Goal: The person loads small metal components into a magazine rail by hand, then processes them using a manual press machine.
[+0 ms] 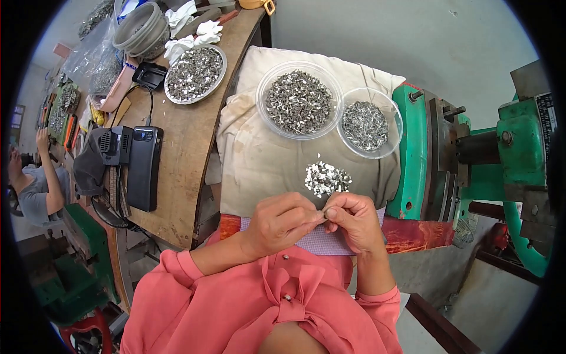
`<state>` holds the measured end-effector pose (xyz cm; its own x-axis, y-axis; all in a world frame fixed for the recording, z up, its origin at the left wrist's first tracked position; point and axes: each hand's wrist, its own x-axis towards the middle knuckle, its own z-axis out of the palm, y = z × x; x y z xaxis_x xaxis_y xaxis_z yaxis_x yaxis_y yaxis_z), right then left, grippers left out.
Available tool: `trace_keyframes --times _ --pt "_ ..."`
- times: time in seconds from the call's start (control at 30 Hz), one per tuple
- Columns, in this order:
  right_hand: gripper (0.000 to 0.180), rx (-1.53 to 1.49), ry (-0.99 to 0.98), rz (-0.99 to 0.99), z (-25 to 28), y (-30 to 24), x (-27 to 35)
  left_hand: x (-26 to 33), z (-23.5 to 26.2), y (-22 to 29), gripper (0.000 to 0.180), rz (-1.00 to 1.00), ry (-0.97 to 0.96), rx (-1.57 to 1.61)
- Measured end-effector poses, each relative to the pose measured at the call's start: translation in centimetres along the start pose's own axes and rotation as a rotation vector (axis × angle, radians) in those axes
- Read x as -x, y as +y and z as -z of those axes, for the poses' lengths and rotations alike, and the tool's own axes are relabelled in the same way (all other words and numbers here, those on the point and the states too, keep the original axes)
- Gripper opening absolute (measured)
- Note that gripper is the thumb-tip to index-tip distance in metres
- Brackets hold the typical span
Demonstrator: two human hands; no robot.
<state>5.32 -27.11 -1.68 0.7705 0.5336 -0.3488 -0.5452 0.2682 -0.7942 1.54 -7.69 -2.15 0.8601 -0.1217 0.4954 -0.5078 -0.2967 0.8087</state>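
Note:
My left hand and my right hand meet fingertip to fingertip over the near edge of the cloth. Both are closed in a pinch, and what sits between the fingers is too small to name. Just beyond them lies a loose pile of small white and grey metal pieces. Farther off stands a round clear tub of small dark metal parts. To its right, touching it, a smaller clear tub holds thin silvery pin-like pieces.
A green machine borders the cloth on the right. The wooden table at left carries a plate of metal parts, a black power bank, cables and stacked grey tubs. Another person works at far left.

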Motion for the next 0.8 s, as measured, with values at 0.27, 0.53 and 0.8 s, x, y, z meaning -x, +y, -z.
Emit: trace_keyframes --times 0.27,0.53,0.8 --pt "0.008 0.156 -0.064 -0.086 1.0 -0.7 -0.2 0.1 0.4 -0.3 0.015 0.000 -0.095 0.006" --pt "0.007 0.365 0.009 -0.044 0.1 -1.5 0.3 -0.6 0.5 -0.5 0.016 0.030 -0.160 -0.081" --pt "0.007 0.979 0.259 0.439 -1.1 -0.9 -0.5 0.8 2.3 -1.3 0.022 0.013 -0.168 -0.189"
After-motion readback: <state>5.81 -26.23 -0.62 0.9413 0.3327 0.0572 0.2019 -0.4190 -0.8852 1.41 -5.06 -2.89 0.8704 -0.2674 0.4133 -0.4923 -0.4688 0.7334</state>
